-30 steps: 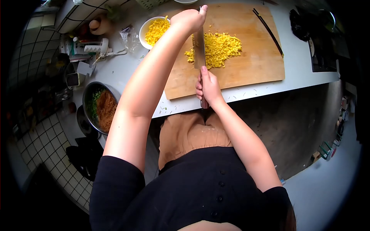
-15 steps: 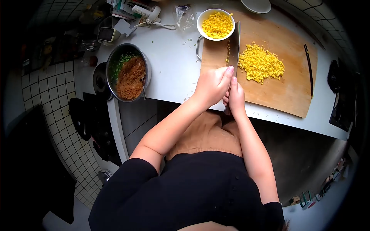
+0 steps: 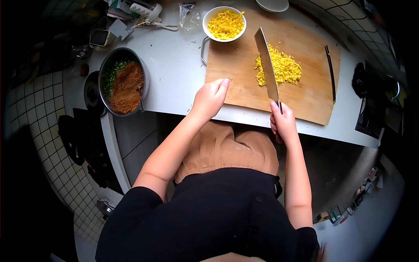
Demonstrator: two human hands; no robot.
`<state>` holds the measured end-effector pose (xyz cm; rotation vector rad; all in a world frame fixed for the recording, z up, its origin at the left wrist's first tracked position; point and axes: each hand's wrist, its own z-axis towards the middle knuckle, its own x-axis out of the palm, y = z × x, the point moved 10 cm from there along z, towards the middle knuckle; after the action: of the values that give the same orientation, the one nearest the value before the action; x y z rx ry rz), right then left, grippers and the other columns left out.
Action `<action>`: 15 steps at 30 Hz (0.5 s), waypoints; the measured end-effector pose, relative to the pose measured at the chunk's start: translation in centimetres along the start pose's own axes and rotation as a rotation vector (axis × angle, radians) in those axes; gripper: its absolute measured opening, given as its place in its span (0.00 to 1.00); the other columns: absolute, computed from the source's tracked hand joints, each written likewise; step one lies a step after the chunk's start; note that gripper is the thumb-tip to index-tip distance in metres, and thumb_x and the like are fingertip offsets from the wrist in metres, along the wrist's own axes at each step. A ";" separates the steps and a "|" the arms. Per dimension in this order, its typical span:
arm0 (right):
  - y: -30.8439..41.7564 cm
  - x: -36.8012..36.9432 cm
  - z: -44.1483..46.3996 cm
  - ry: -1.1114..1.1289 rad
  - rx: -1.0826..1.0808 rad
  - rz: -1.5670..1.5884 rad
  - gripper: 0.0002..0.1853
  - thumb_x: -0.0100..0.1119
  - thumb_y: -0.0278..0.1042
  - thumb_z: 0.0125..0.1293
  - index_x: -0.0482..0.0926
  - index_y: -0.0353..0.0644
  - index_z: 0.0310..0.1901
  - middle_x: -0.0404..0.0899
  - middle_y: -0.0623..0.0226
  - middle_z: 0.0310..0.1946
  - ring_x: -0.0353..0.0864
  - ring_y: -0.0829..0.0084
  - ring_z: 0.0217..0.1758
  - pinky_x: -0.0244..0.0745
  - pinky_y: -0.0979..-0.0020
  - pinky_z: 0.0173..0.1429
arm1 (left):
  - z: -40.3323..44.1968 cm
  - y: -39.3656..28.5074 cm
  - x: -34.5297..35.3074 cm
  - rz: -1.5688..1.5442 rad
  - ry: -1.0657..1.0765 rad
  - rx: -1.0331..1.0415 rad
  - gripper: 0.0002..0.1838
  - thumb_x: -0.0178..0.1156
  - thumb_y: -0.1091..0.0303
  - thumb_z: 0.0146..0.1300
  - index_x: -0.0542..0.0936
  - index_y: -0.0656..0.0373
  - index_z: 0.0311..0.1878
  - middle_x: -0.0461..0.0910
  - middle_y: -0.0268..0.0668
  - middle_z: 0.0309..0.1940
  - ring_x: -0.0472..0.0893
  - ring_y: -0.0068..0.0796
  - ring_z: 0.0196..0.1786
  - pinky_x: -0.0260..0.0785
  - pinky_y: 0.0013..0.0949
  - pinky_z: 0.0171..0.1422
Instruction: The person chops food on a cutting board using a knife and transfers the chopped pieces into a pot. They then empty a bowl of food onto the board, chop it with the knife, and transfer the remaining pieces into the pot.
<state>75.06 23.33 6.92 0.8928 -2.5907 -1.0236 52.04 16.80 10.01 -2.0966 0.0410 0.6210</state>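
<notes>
My right hand (image 3: 283, 121) is wrapped around the handle of a cleaver (image 3: 267, 65). Its blade tilts over the left part of a pile of chopped yellow egg (image 3: 286, 67) on the wooden cutting board (image 3: 238, 87). At the board's lower left corner is my left hand (image 3: 208, 99), fingers curled in and thumb lying along them; whatever they may hold is hidden. A white bowl (image 3: 223, 38) of yellow egg pieces stands at the board's upper left corner.
A metal pot (image 3: 145, 83) with brown shredded food and chopped greens stands at left. Black chopsticks (image 3: 330, 74) lie along the board's right side. A plastic bag (image 3: 189, 18) and a white dish (image 3: 273, 4) are at the back.
My hands have parted: the left let go of the cleaver's blade and moved left. My right hand moved the cleaver rightward, over the egg pile. The view shifted slightly.
</notes>
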 end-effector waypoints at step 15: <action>3.9 -2.5 -0.8 0.127 -0.231 -0.810 0.20 0.59 0.46 0.64 0.72 0.34 0.32 0.74 0.59 0.20 0.72 0.69 0.22 0.69 0.66 0.30 | 0.0 -7.7 5.2 0.579 -0.096 0.856 0.21 0.62 0.66 0.57 0.73 0.54 0.55 0.73 0.36 0.53 0.71 0.38 0.60 0.55 0.47 0.72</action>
<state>75.60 26.65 10.20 1.9237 -1.9396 -1.3381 58.58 22.29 13.70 -1.2022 0.7459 0.8503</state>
